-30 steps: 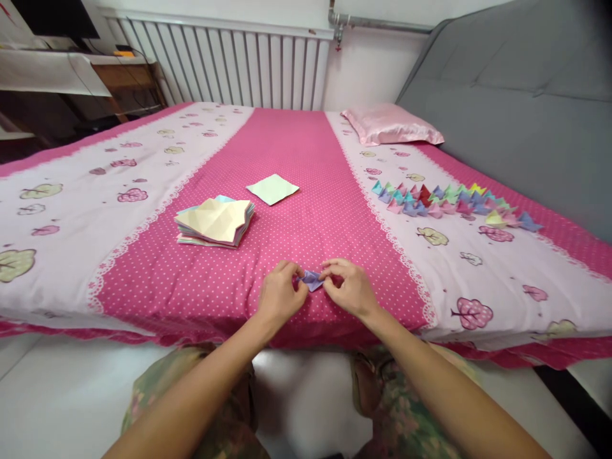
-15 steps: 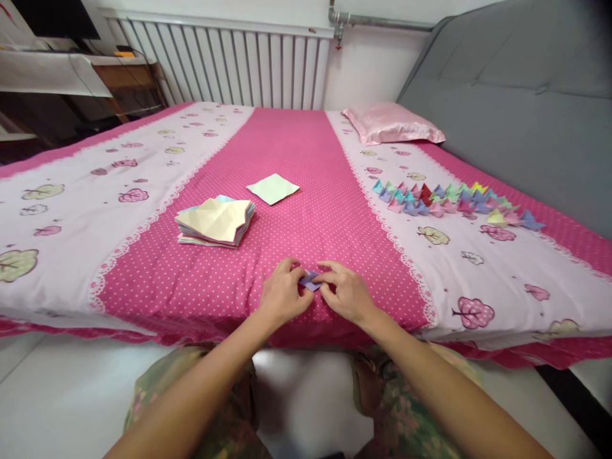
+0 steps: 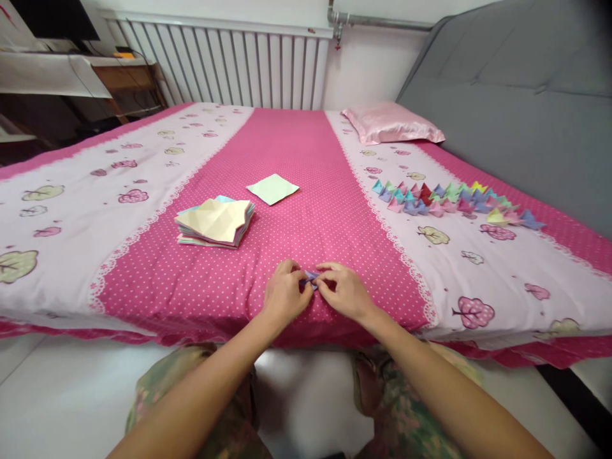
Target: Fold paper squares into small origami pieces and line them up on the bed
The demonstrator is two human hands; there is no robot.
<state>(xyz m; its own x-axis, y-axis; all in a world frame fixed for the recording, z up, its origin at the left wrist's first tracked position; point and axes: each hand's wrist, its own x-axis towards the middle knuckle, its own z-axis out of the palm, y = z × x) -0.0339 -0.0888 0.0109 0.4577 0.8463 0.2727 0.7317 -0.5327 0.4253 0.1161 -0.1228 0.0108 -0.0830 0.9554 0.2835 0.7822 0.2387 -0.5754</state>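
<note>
A small folded piece of purple paper (image 3: 310,278) lies at the bed's near edge, between my two hands. My left hand (image 3: 285,290) has its fingers and thumb closed on the paper's left side. From the right, my right hand (image 3: 345,290) pinches the other side with thumb and forefinger. Fingers cover much of the paper, so its exact shape is hard to make out. Beyond the hands, a pale green square sheet (image 3: 273,189) rests flat on the bedspread. To the left sits a stack of coloured paper (image 3: 215,222) with a creased cream sheet on top.
Rows of small folded paper pieces (image 3: 449,199) in many colours stand on the right of the bed (image 3: 296,146). A pink pillow (image 3: 392,123) lies at the far right, by a grey padded headboard (image 3: 516,95). A white radiator (image 3: 229,60) lines the wall.
The purple paper shows less of its flat face and looks narrower between the fingertips. My right thumb and forefinger have drawn closer together on it. The other papers stay put.
</note>
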